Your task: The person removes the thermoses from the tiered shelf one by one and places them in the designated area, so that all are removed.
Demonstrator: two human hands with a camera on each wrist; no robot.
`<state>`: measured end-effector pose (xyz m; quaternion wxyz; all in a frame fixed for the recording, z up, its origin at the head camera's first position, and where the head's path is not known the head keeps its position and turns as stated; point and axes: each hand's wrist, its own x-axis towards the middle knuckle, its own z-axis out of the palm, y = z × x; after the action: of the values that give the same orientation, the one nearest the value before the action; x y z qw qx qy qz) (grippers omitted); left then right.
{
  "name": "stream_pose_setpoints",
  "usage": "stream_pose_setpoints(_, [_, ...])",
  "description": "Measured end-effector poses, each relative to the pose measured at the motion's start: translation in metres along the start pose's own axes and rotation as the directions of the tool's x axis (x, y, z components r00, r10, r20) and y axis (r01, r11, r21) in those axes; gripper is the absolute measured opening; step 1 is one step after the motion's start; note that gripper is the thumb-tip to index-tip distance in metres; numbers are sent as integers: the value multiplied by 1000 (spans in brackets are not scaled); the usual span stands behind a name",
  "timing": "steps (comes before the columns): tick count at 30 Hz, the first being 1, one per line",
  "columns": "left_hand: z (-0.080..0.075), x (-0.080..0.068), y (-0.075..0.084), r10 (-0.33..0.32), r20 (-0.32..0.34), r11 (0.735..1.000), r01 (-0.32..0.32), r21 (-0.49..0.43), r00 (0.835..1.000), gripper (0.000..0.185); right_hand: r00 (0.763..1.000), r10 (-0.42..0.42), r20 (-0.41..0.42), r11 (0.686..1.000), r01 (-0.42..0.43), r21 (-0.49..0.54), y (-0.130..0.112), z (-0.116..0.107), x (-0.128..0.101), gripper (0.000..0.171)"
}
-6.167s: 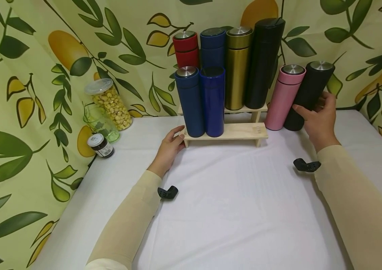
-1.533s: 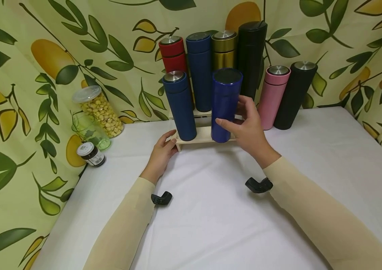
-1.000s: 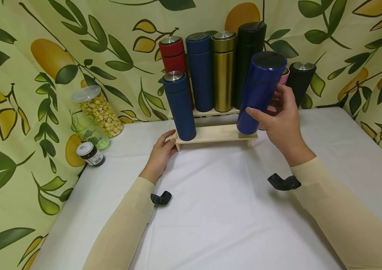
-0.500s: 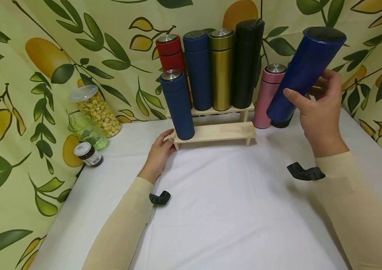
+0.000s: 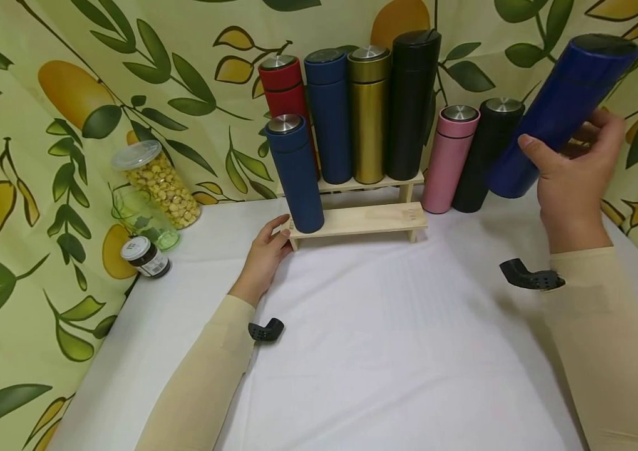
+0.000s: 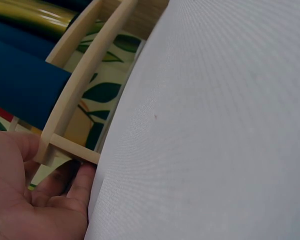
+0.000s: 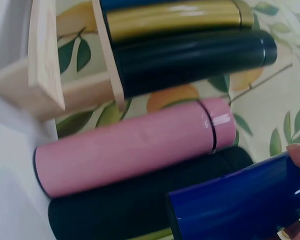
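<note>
My right hand (image 5: 575,166) grips a glossy royal-blue flask (image 5: 561,113) in the air, tilted right, just right of the black flask (image 5: 479,153) and pink flask (image 5: 448,156) standing on the table. In the right wrist view the royal-blue flask (image 7: 240,202) lies beside the black flask (image 7: 125,210) and the pink flask (image 7: 130,147). My left hand (image 5: 265,254) rests against the left end of the two-step wooden rack (image 5: 364,219), fingers (image 6: 82,180) touching its leg. A matte navy flask (image 5: 294,172) stands on the lower step; red, navy, gold and tall black flasks stand behind.
At the left wall stand a clear jar of yellow snacks (image 5: 158,181), a green glass (image 5: 146,216) and a small dark-lidded jar (image 5: 141,257). White cloth (image 5: 386,351) covers the table; leaf-print fabric surrounds it on three sides.
My right hand lifted the royal-blue flask off the lower step and carried it up and right, past the pink and black flasks. The left hand stayed at the rack.
</note>
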<state>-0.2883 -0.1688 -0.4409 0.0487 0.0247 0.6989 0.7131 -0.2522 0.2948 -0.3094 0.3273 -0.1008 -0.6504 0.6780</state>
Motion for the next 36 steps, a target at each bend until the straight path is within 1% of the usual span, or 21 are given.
stream_pose_setpoints(4, [0,1,0,-2,-4,1000,2,7,1000,49,999,38,-27,999,-38,23,3,-4,4,76])
stream_pose_setpoints(9, [0,0,1,-4,-8,1000,4,-4,1000,48,997,69,-36,997,-68,46,17,-8,13,75])
stream_pose_setpoints(15, [0,-1,3,-4,-5,1000,4,-8,1000,48,991,131,-35,991,-130,41,34,-13,22,77])
stream_pose_setpoints(18, [0,-1,2,-5,-3,1000,5,-6,1000,48,985,166,-42,986,-165,22,46,-16,25,78])
stream_pose_setpoints(21, [0,0,1,-4,-1,1000,4,-6,1000,48,981,189,-50,981,-191,-24,58,-19,28,78])
stream_pose_setpoints(23, [0,0,1,-4,-2,1000,4,-5,1000,48,980,192,-48,980,-194,-50,65,-20,30,77])
stream_pose_setpoints(26, [0,0,0,-6,-4,1000,6,-11,1000,48,981,188,-41,975,-192,-116,75,-22,32,77])
stream_pose_setpoints(29, [0,0,-1,-6,-8,1000,6,-15,1000,48,979,201,-25,957,-202,-208,83,-22,33,77])
stream_pose_setpoints(32, [0,1,-2,-7,-11,1000,7,-16,1000,47,974,224,-10,930,-217,-295,90,-22,33,78])
stream_pose_setpoints(33, [0,1,-2,-8,-11,1000,7,-16,1000,47,973,229,-6,923,-220,-315,92,-22,33,78])
stream_pose_setpoints(36, [-1,1,-2,-10,-12,1000,10,-13,1000,47,974,227,8,919,-212,-331,95,-22,35,78])
